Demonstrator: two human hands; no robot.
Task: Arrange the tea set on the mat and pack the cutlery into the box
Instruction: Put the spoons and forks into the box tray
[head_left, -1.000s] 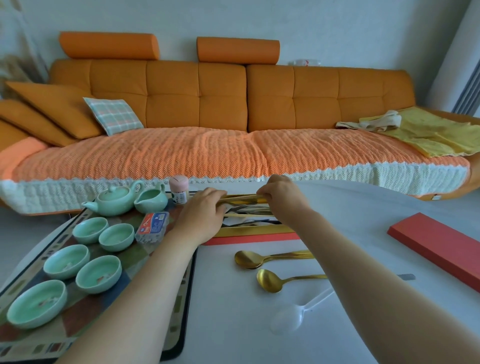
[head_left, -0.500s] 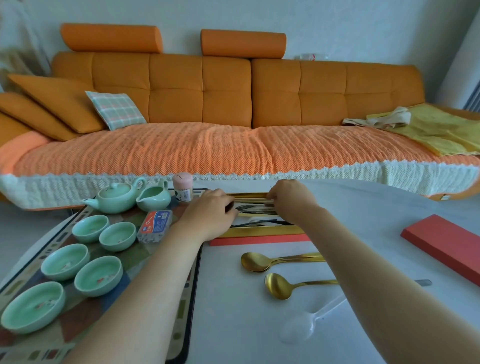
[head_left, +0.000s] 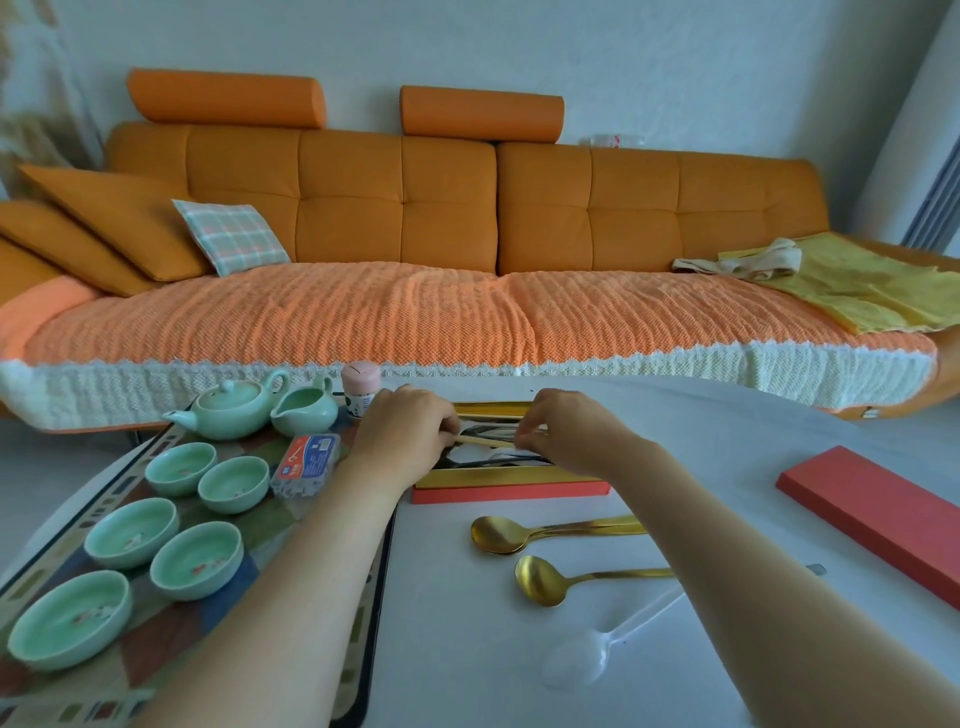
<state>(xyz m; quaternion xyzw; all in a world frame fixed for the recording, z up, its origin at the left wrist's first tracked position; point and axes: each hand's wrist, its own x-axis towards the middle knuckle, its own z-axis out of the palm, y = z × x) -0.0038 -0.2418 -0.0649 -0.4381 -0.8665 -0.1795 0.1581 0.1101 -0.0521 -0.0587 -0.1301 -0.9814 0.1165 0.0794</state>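
Cutlery box, red outside and gold-lined, lies open at the far edge of the tabletop, with dark and gold pieces already inside. Both hands work above it. The left hand has its fingers curled round one end of a slim gold stick, and the right hand pinches the other end between thumb and fingertips, so the stick hangs level over the middle of the box.

Two gold spoons lie between the box and the near edge, with a white plastic spoon closer still. The red lid lies apart, toward the right edge.

Along the left edge, the patterned mat carries a pale green teapot, a matching pitcher and five cups. A blue-and-red packet lies beside the cups and a pink-lidded jar stands by the pitcher. Both carry print too blurred to read.

Half a second earlier the hands were at the far wall of the box. The right hand is now nearer the middle of the box, and the stick with it. Spoons, lid and tea set lie as they did, while the orange sofa shows lower in view.
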